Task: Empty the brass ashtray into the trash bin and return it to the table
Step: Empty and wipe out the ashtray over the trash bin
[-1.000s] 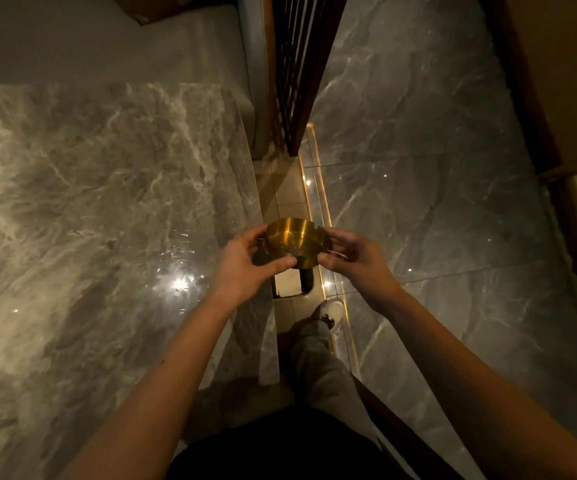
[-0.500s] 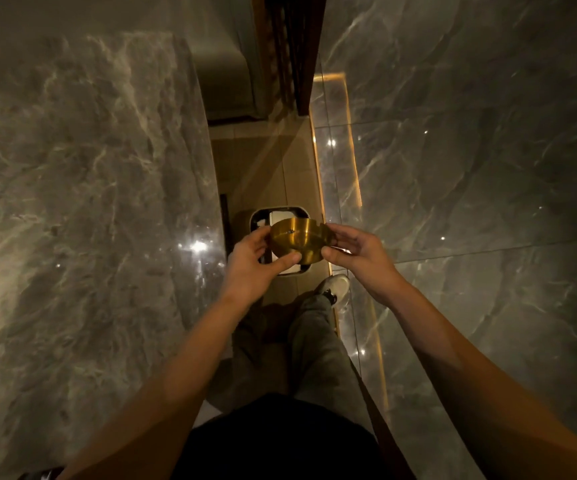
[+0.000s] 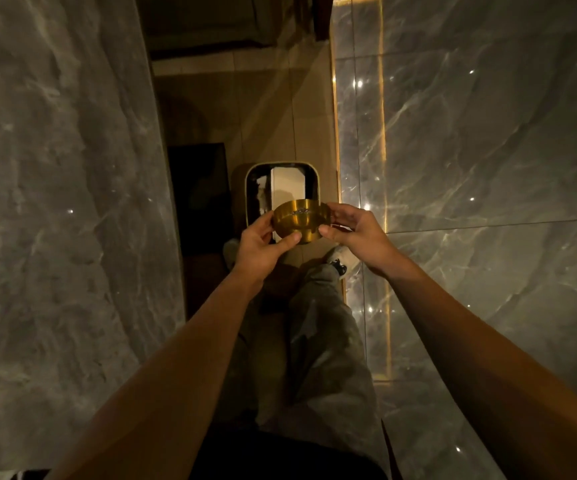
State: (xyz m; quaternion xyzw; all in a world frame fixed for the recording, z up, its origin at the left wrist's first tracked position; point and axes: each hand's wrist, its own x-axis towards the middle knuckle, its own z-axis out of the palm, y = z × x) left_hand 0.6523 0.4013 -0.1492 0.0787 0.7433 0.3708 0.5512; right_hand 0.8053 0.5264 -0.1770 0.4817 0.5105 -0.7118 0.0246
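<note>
Both hands held the round, shiny brass ashtray [image 3: 299, 220] directly above the near edge of the rectangular, light-rimmed trash bin [image 3: 249, 188] on the tan floor. The left hand [image 3: 261, 249] pinched the ashtray's left side, thumb under its base; the right hand [image 3: 359, 233] gripped its right rim. The ashtray sat roughly level (some greyish bits showed inside). A grey marble tabletop [image 3: 55, 202] lay left of the bin, and a shoe [image 3: 339, 263] stood just beside it.

Grey-green trousers [image 3: 318, 341] (pale sneakers [image 3: 340, 261])
</note>
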